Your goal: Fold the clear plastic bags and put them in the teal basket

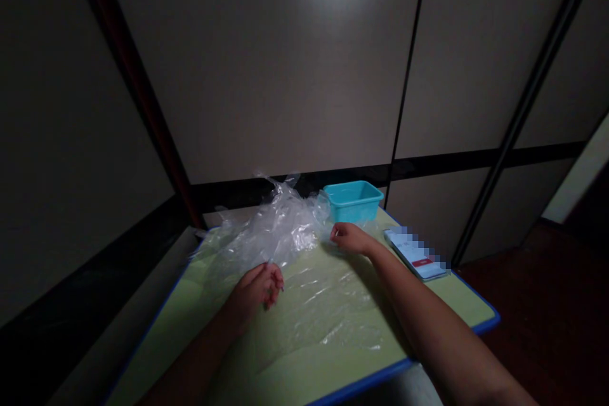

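A heap of crinkled clear plastic bags (290,225) lies across the far left and middle of the table. One clear plastic bag (328,307) is spread flat nearer to me, its folds catching the light. My left hand (261,287) is at the near edge of the heap, thumb and forefinger closed on the clear plastic, other fingers curled. At the heap's right side, my right hand (351,238) pinches clear plastic between thumb and fingertips, just in front of a turquoise plastic basket (354,210). What lies inside the basket is hidden.
The yellow-green tabletop (190,323) has a blue edge (366,386). A phone (415,255) with a lit screen rests near the right edge, beside my right forearm. Large wardrobe panels (285,63) stand right behind the table. Dark reddish floor (537,304) shows at right.
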{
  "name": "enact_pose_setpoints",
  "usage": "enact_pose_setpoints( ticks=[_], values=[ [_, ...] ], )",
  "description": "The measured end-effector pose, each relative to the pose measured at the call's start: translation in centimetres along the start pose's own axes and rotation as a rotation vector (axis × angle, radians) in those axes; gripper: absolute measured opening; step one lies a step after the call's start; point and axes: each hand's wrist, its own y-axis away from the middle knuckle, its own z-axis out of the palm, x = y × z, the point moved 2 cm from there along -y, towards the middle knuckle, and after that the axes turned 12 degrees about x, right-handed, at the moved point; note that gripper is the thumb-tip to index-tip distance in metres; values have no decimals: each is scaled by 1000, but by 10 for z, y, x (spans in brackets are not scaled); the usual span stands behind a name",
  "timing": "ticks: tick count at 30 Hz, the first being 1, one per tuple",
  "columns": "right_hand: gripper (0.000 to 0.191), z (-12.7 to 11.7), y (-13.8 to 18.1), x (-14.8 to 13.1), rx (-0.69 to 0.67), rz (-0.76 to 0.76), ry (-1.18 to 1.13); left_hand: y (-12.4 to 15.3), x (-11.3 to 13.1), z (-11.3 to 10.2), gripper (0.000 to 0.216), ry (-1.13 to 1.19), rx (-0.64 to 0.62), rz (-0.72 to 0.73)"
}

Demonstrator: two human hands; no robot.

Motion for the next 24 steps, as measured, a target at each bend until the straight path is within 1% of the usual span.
enact_pose_setpoints(
  ticks=[2,4,6,8,9,11,16,19,24],
  values=[
    [19,-2,-2,6,39,24,113,1,3,-2,33,-198,44,173],
    [20,-3,-2,10,47,36,214,6,7,1,23,-409,36,389],
    [23,-2,-1,11,26,29,276,12,9,6,16,-577,-31,584],
    [28,-1,0,11,6,14,316,18,6,10,25,-701,-97,683],
    [30,-1,1,10,2,8,332,21,4,12,32,-748,-128,700],
    [33,-3,2,8,4,-1,357,23,-1,14,45,-812,-197,691],
    [34,-7,4,2,2,-40,378,24,-8,16,72,-912,-352,591],
    [35,-6,5,-3,-19,-78,367,22,-10,16,83,-982,-402,568],
    [32,-3,10,-13,-92,-170,328,16,-13,15,92,-1026,-439,591]
  ],
)
